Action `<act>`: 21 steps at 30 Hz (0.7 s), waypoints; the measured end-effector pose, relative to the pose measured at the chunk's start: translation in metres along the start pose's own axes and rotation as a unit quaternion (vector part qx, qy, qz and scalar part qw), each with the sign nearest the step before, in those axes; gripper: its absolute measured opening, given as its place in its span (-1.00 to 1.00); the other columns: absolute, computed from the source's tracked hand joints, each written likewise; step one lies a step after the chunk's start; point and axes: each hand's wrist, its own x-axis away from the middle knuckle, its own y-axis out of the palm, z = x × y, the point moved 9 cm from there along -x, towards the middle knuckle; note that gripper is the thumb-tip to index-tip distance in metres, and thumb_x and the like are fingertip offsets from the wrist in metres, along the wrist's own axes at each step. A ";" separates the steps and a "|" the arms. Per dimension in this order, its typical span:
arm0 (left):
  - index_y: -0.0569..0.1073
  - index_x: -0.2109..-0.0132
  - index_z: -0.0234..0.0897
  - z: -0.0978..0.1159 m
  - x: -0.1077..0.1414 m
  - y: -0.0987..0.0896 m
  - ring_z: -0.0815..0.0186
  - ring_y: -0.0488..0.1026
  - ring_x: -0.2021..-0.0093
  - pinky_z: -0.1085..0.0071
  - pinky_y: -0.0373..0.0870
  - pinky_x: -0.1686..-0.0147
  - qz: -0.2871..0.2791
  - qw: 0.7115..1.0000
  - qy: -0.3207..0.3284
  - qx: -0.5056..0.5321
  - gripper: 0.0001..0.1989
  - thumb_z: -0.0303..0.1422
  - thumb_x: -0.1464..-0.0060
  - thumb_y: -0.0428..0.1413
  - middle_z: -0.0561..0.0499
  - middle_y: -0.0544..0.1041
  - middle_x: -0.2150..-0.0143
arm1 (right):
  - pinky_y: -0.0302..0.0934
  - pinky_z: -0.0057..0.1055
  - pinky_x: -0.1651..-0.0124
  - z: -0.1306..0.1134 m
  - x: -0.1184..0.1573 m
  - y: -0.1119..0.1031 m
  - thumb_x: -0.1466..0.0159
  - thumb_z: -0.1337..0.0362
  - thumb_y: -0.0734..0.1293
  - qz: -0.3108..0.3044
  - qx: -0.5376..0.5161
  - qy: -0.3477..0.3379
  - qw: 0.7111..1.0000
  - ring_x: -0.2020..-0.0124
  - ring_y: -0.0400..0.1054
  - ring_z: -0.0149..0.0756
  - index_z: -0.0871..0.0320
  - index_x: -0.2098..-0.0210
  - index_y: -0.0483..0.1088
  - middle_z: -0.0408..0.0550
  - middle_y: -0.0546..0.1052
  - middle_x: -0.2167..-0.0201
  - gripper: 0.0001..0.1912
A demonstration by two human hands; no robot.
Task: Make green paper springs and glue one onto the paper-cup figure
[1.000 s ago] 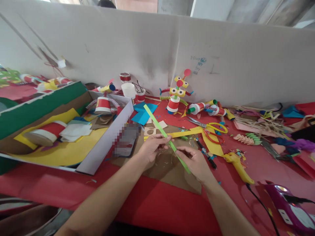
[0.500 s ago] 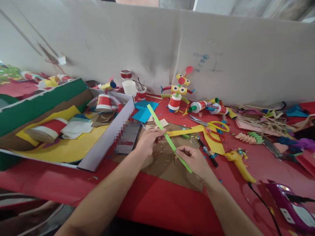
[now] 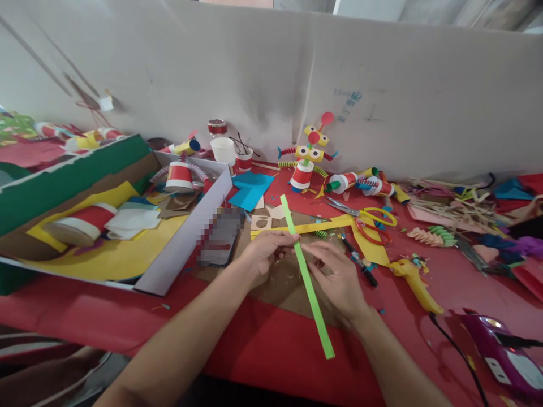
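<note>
A long light-green paper strip (image 3: 311,294) slants from the middle of the mat down toward the table's front edge. My left hand (image 3: 269,254) pinches it in its upper part between thumb and fingertips. Close beside that grip, my right hand (image 3: 337,277) has its index fingertip and thumb drawn together at the strip's edge. Its exact hold is partly hidden. A yellow paper strip (image 3: 326,225) crosses behind the green one; whether a hand touches it I cannot tell. Beneath my hands is a brown cardboard mat (image 3: 292,294) with small scraps.
At left stands an open box (image 3: 178,243) with cups and paper. Scissors (image 3: 360,217), a cutter knife (image 3: 358,263), a yellow glue gun (image 3: 413,285) and a purple power strip (image 3: 500,350) lie right. Cup figures (image 3: 302,175) stand behind; a phone (image 3: 223,237) lies left.
The green strip has shifted down toward me and turned steeper. My right hand has moved up along it, close to my left hand. More of the yellow strip shows.
</note>
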 end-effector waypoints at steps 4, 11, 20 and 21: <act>0.54 0.47 -0.34 -0.008 0.004 0.006 0.52 0.31 0.60 0.56 0.11 0.60 0.008 1.000 -0.027 0.010 -0.86 -0.35 0.21 0.28 0.03 0.49 0.56 | 0.27 -0.29 0.10 -0.007 0.003 0.006 -0.26 0.35 0.23 -0.020 0.027 -0.036 0.999 0.15 0.37 -0.26 -0.06 0.13 0.47 -0.05 0.45 0.15 -0.73; 0.56 0.42 -0.35 -0.014 0.002 0.006 0.52 0.34 0.55 0.57 0.17 0.54 0.000 1.000 -0.027 0.014 -0.81 -0.34 0.25 0.30 0.03 0.52 0.50 | 0.27 -0.37 0.23 -0.008 0.006 0.007 -0.25 0.42 0.22 -0.014 0.078 -0.095 0.992 0.29 0.35 -0.36 -0.01 0.12 0.46 -0.05 0.42 0.16 -0.70; 0.54 0.30 -0.34 -0.004 0.006 0.022 0.36 0.48 0.35 0.44 0.38 0.29 -0.062 0.995 0.028 0.079 -0.82 -0.39 0.13 0.25 -0.08 0.58 0.31 | 0.20 -0.40 0.21 0.002 -0.001 0.007 -0.24 0.35 0.25 -0.010 0.007 0.004 1.000 0.27 0.32 -0.32 0.11 0.34 0.45 -0.08 0.41 0.35 -0.87; 0.54 0.30 -0.34 -0.003 0.007 0.023 0.35 0.48 0.35 0.44 0.38 0.30 -0.061 0.995 0.033 0.077 -0.82 -0.39 0.13 0.25 -0.09 0.58 0.31 | 0.19 -0.40 0.21 0.005 -0.002 0.007 -0.24 0.31 0.26 -0.009 -0.007 0.024 1.000 0.28 0.32 -0.32 0.12 0.37 0.44 -0.08 0.41 0.36 -0.88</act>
